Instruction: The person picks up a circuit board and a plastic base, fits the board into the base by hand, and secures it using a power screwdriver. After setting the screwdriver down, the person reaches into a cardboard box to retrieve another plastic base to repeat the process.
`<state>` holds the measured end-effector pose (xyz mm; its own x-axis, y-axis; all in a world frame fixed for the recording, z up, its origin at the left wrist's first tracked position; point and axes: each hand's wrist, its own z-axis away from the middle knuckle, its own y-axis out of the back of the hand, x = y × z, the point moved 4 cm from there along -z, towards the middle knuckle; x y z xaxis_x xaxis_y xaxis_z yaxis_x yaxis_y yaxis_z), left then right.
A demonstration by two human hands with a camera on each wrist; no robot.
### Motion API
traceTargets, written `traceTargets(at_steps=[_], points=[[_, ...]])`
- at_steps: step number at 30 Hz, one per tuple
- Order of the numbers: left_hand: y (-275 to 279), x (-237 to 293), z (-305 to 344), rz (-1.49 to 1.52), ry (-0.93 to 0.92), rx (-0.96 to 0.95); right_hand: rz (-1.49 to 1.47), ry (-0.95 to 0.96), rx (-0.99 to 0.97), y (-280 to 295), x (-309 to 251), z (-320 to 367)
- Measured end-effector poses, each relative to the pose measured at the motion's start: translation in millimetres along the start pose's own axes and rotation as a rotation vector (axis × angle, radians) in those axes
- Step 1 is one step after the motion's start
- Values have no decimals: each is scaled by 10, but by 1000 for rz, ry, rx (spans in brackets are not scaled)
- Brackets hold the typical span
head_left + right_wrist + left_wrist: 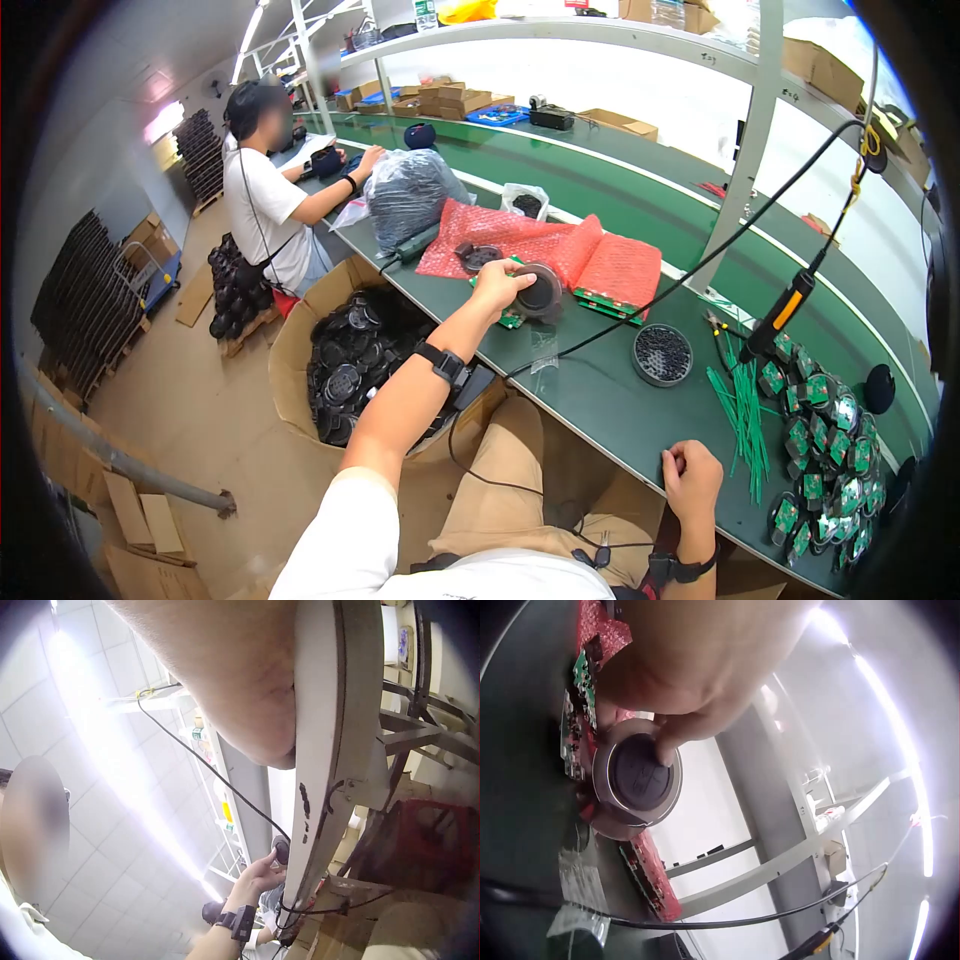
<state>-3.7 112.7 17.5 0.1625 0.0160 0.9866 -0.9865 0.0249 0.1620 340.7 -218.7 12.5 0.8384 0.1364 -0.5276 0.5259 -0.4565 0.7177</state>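
My left hand (497, 287) is stretched out over the bench and pinches a round, translucent-rimmed dish with a dark disc in its middle (643, 774), thumb lying over its rim. Beside that hand, green circuit boards (584, 688) and a small dark round part (483, 258) lie against red bubble wrap (510, 240). At the bench's near edge my right hand (692, 480) rests with loosely curled fingers. In the right wrist view its fingertips are hidden behind the bench edge (315, 750). Nearest to it are green strips (742, 415) and a round tub of small black parts (662, 355).
Round parts with green boards (825, 450) are heaped at the right. A hanging electric screwdriver (780, 315) and its black cable cross above the bench. A carton of black round parts (350, 360) stands left of my legs. Another person (275, 190) sits farther left.
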Motion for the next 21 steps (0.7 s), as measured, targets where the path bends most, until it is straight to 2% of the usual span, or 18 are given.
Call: traceTargets(at_steps=[1,2,5,6,7,10,11,15,16,17,19,21], points=[[-20,-19,19,9,51,5,3,-6,2,13,-6,-3],[-10,-14,43,9,-24,22,10,-1,0,18,-16,-7],[91,-73,146,31,-82,59,8,4,1,14,-6,-1],[79,-90,168,73,-177,17,2,9,2,2,-4,-3],[69,-151,216,71,-169,19,0,7,-6,-8,-7,-3],[-141,-74,470,-39,-121,-129,24,-28,-43,-25,2,-27],[-177,11,571,22,-64,-106,27,-41,-36,-25,-2,-27],[-180,349,988,267,-238,101,40,-19,-23,-6,-15,-25],[-180,433,1126,342,-312,111,52,-23,-26,-8,-2,-28],[-232,436,1245,351,-307,105,47,11,-13,-13,-2,-31],[-412,372,1541,348,-374,-89,55,42,-14,-21,-6,-20],[-711,235,1778,328,-334,-279,-172,-46,-25,-33,11,-49]])
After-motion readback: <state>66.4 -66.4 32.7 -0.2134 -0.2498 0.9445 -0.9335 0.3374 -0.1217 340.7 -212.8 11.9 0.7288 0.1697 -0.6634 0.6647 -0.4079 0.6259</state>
